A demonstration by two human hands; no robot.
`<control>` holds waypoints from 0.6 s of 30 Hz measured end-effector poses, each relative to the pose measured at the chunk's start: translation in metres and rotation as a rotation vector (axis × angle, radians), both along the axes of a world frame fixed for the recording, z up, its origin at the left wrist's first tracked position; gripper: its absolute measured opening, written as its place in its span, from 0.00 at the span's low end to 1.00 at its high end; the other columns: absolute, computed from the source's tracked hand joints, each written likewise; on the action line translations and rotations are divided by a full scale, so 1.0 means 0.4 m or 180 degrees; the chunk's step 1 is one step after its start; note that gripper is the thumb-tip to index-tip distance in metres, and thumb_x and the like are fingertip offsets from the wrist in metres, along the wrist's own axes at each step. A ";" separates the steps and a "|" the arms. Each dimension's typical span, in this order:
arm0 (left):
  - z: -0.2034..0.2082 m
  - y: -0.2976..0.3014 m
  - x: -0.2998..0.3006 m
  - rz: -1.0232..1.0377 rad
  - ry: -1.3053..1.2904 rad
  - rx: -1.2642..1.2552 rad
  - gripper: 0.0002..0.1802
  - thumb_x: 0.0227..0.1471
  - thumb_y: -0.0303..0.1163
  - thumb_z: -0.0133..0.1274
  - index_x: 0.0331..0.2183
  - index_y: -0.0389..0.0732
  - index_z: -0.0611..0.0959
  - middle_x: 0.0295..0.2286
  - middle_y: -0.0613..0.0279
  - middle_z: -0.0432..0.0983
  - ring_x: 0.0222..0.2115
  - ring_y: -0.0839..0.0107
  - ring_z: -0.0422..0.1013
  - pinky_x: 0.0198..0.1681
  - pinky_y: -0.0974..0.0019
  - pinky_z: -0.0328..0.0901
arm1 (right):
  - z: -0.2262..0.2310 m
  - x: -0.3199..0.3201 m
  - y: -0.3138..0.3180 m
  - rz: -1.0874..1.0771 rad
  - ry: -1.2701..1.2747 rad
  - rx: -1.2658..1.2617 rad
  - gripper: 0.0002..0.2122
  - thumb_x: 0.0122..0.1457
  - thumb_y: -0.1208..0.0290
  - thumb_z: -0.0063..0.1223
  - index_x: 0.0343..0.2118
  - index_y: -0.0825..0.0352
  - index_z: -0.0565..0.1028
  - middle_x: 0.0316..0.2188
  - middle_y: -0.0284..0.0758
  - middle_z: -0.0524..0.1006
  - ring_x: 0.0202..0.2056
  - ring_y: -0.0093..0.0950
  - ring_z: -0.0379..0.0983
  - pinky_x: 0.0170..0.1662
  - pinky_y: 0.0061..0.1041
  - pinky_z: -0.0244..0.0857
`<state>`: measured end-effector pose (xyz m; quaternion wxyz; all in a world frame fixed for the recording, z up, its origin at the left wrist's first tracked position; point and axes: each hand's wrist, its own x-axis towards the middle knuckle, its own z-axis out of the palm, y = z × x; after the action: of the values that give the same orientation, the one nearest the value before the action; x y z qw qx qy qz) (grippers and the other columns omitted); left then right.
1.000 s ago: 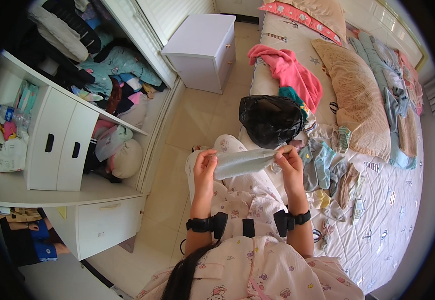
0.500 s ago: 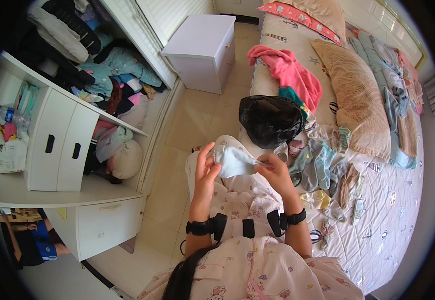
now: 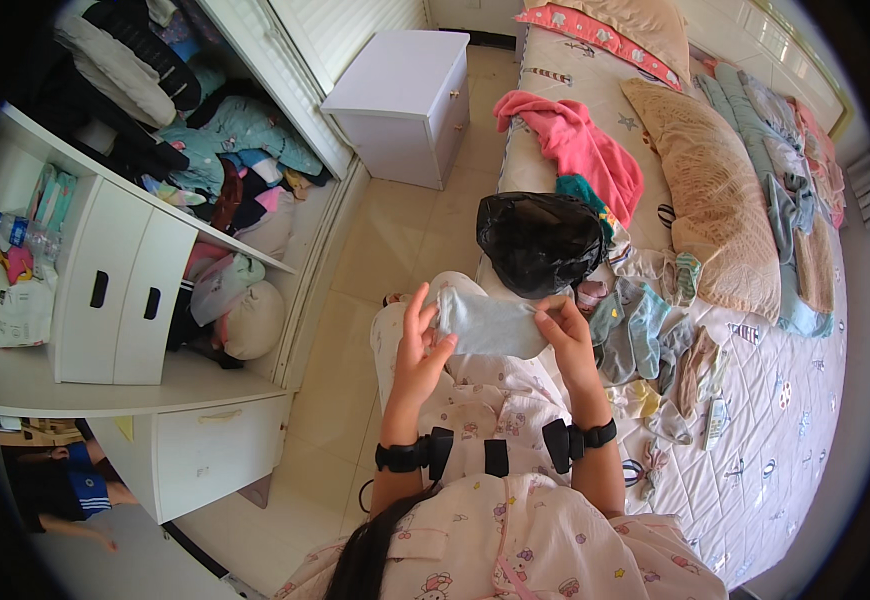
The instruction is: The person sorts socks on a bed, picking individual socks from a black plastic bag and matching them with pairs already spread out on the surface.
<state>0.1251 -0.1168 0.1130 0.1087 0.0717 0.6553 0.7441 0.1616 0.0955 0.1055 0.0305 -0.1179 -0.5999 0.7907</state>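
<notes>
A pale blue sock is stretched out flat between my two hands, above my lap. My left hand pinches its left end, thumb in front and fingers behind. At the other end my right hand grips it between thumb and fingers. Close by on the bed, to the right, lies a loose spread of several socks in blue, grey, green and beige. A black plastic bag stands on the bed edge just beyond my hands.
On the bed lie a pink cloth, a tan pillow, folded clothes and a remote control. Left are a nightstand, a clothes-filled wardrobe and a white desk. Another person shows at lower left.
The sock, bunched and narrowed at its right end before, is now pulled out flat and wider. My right hand has shifted slightly right. The other person's arm has moved.
</notes>
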 end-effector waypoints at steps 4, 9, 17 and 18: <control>0.002 0.007 0.002 -0.0076 0.0186 -0.0707 0.41 0.43 0.20 0.48 0.58 0.46 0.52 0.51 0.58 0.62 0.26 0.81 0.65 0.27 0.79 0.60 | 0.021 -0.001 -0.009 -0.0118 0.0031 -0.0090 0.05 0.58 0.75 0.46 0.36 0.66 0.69 0.25 0.22 0.67 0.27 0.10 0.60 0.31 0.10 0.54; -0.094 -0.015 -0.009 -0.0546 -0.0711 -0.0088 0.35 0.43 0.19 0.45 0.55 0.45 0.58 0.48 0.59 0.66 0.25 0.81 0.64 0.26 0.79 0.58 | 0.036 0.011 -0.017 0.0342 0.0050 -0.0218 0.05 0.59 0.74 0.44 0.36 0.66 0.70 0.26 0.23 0.68 0.28 0.11 0.60 0.32 0.10 0.54; -0.116 0.026 0.020 -0.1102 -0.1391 -0.0148 0.28 0.48 0.26 0.45 0.53 0.44 0.62 0.44 0.62 0.68 0.35 0.81 0.64 0.31 0.78 0.59 | 0.083 0.018 -0.040 0.0638 0.0202 -0.1064 0.04 0.59 0.74 0.43 0.36 0.67 0.69 0.30 0.27 0.70 0.31 0.15 0.64 0.36 0.14 0.58; -0.139 0.027 0.018 -0.1370 -0.1607 0.0251 0.26 0.49 0.29 0.47 0.52 0.43 0.64 0.42 0.64 0.68 0.35 0.81 0.65 0.31 0.78 0.59 | 0.090 0.020 -0.044 0.0673 0.0203 -0.1068 0.04 0.59 0.74 0.43 0.36 0.67 0.69 0.30 0.27 0.70 0.31 0.15 0.64 0.36 0.14 0.58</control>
<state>0.1323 -0.1062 0.0574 0.4193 0.0260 0.5483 0.7231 0.1696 0.0781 0.1414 -0.0538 -0.0326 -0.4675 0.8817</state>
